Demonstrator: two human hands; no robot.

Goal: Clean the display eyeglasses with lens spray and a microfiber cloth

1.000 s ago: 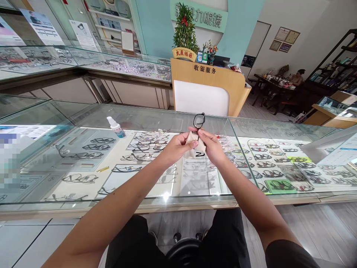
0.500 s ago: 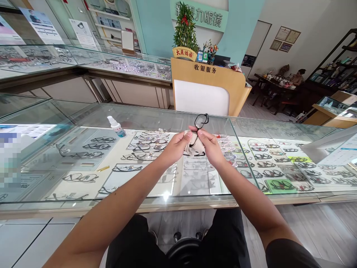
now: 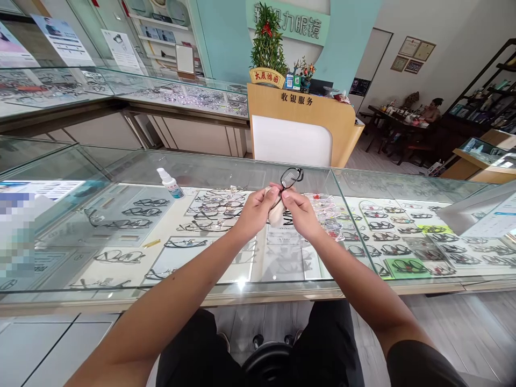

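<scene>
A pair of black-framed glasses [image 3: 291,177] is held between my two hands, above the glass counter. One lens points up and away from me; the other is largely hidden by fingers and cloth. My left hand [image 3: 260,207] is closed, pinching a beige cloth [image 3: 276,215] against the near lens. On the other side, my right hand [image 3: 300,212] is closed on the frame near its middle, thumb toward the left thumb. A white spray bottle [image 3: 170,184] with a blue label stands on the counter to the left of my hands.
Below my hands, the glass display counter [image 3: 226,290] holds several rows of spectacles [image 3: 217,204]. A white sign box [image 3: 484,209] stands at its right. Beyond are a wooden cashier desk [image 3: 342,115] and a plant [image 3: 267,45]. Another person [image 3: 432,110] sits at the far right.
The glasses have dipped and tilted slightly lower. My left hand has shifted the cloth, which now hangs more bunched and narrow beneath the fingers.
</scene>
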